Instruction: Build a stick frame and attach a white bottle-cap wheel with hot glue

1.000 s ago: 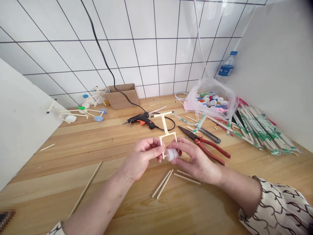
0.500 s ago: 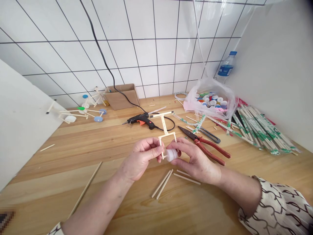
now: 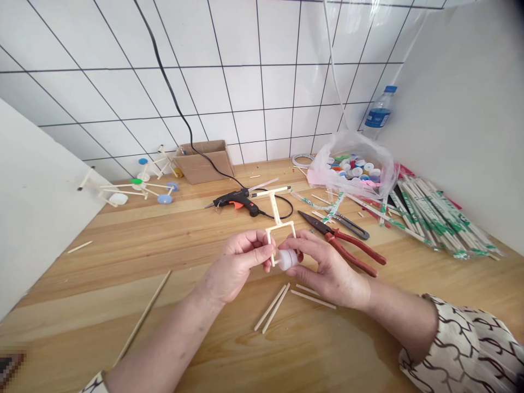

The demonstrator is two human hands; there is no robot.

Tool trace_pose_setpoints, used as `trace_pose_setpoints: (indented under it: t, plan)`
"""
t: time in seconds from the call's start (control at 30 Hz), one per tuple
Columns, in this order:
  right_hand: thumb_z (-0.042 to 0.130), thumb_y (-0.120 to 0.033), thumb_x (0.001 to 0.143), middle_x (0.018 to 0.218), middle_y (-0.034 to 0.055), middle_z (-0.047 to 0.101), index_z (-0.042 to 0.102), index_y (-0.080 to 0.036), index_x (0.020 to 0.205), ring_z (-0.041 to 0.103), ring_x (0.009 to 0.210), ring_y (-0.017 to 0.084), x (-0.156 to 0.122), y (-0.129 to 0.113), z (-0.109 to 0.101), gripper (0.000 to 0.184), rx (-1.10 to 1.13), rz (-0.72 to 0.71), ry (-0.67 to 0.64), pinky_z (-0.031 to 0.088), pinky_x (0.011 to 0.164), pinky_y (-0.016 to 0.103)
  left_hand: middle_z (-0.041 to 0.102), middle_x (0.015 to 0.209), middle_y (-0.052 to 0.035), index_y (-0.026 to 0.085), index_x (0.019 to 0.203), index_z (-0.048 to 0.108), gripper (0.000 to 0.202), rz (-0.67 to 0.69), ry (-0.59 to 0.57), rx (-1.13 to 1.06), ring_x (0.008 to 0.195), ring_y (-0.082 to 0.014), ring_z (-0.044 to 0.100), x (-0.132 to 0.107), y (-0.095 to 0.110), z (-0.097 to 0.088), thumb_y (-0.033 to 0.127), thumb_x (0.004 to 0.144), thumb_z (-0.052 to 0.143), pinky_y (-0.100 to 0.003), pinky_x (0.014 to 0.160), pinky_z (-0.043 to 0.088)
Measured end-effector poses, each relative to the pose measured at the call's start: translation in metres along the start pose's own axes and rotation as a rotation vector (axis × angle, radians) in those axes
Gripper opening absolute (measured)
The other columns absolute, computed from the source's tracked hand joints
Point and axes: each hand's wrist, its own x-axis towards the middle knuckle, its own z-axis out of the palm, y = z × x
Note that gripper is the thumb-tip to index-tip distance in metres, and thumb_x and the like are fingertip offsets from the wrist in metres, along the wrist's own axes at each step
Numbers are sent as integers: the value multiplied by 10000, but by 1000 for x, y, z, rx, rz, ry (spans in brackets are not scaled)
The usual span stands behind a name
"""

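Observation:
Between my hands, above the table, is a small frame of wooden sticks point(image 3: 280, 224) with a crossbar at its far end and two prongs toward me. My left hand point(image 3: 240, 261) pinches the left prong between thumb and fingers. A white bottle cap wheel point(image 3: 287, 260) sits between the prongs, on a short stick. The fingers of my right hand point(image 3: 327, 266) close around the wheel and the right prong; just what the fingertips press on is partly hidden. Several cut sticks point(image 3: 275, 308) lie on the table below my hands.
A glue gun point(image 3: 239, 202), red-handled pliers point(image 3: 347, 248) and scissors point(image 3: 350, 224) lie beyond my hands. At right are wrapped chopsticks point(image 3: 442, 218) and a bag of bottle caps point(image 3: 356, 169). Finished-looking stick models point(image 3: 135, 188) and a cardboard box point(image 3: 207, 164) stand at left. One long stick point(image 3: 143, 316) lies near my left forearm.

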Motion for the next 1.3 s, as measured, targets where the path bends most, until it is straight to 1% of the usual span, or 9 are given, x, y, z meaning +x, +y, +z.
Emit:
trace_pose_setpoints:
  t: [0.2, 0.3, 0.43, 0.53, 0.67, 0.77, 0.93, 1.17, 1.3]
  plan:
    - [596, -60, 790, 847, 33, 534, 598, -161, 994, 490, 794, 152, -1, 1, 0, 227, -7, -8, 12, 425, 737, 280, 539, 616, 6, 127, 659, 604, 161, -4, -1, -13, 564, -90, 487, 0, -1, 0, 242, 704, 707, -211, 539, 417]
    - [601, -64, 789, 855, 38, 551, 594, -156, 1001, 493, 804, 157, -1, 2, 0, 231, 4, -24, 25, 426, 749, 286, 548, 638, 7, 131, 686, 609, 159, -6, 21, -11, 578, -90, 491, -1, -1, 0, 247, 695, 718, -213, 549, 417]
    - [598, -77, 800, 872, 36, 558, 582, -171, 1042, 498, 815, 157, -1, 6, 2, 260, 23, -32, 39, 432, 755, 286, 594, 690, 0, 139, 765, 629, 156, 1, 63, 24, 646, -99, 529, 0, -4, -1, 263, 715, 710, -216, 627, 432]
    - [596, -87, 809, 873, 31, 550, 578, -176, 1055, 506, 824, 154, -1, 9, 3, 263, 29, -27, 49, 432, 773, 288, 637, 744, -15, 141, 821, 648, 173, -16, 71, 12, 707, -110, 567, 0, -7, -1, 281, 733, 701, -225, 699, 454]
    - [597, -97, 811, 884, 31, 547, 583, -173, 1048, 513, 842, 153, -2, 11, 3, 249, 27, -18, 55, 432, 788, 291, 657, 796, -37, 137, 817, 658, 218, -78, 57, -94, 749, -152, 597, -1, -9, 0, 309, 704, 728, -281, 694, 513]
    - [597, -110, 815, 902, 36, 552, 576, -177, 1085, 521, 853, 157, -3, 11, 3, 279, 22, -18, 64, 438, 787, 296, 650, 781, -29, 140, 799, 650, 215, -100, 53, -151, 744, -158, 603, -1, -10, 2, 308, 696, 737, -303, 669, 541]
    - [591, -118, 817, 936, 52, 568, 576, -180, 1114, 529, 881, 171, -3, 10, 3, 303, 24, -5, 60, 450, 806, 318, 637, 754, -11, 142, 804, 636, 165, -118, 14, -225, 734, -149, 616, -1, -11, 3, 276, 737, 705, -301, 649, 564]
    - [589, -85, 802, 935, 54, 568, 580, -185, 1097, 537, 879, 169, -3, 9, 4, 312, 53, 2, 80, 468, 802, 323, 671, 809, -38, 138, 837, 614, 116, -108, -53, -265, 741, -166, 648, -2, -16, 1, 252, 817, 617, -306, 648, 569]
    - [600, -70, 785, 922, 54, 564, 588, -170, 1077, 542, 859, 164, -2, 8, 4, 309, 46, 1, 87, 473, 792, 319, 676, 815, -38, 141, 828, 612, 111, -102, -64, -297, 762, -164, 649, -1, -19, 1, 252, 820, 615, -301, 667, 567]
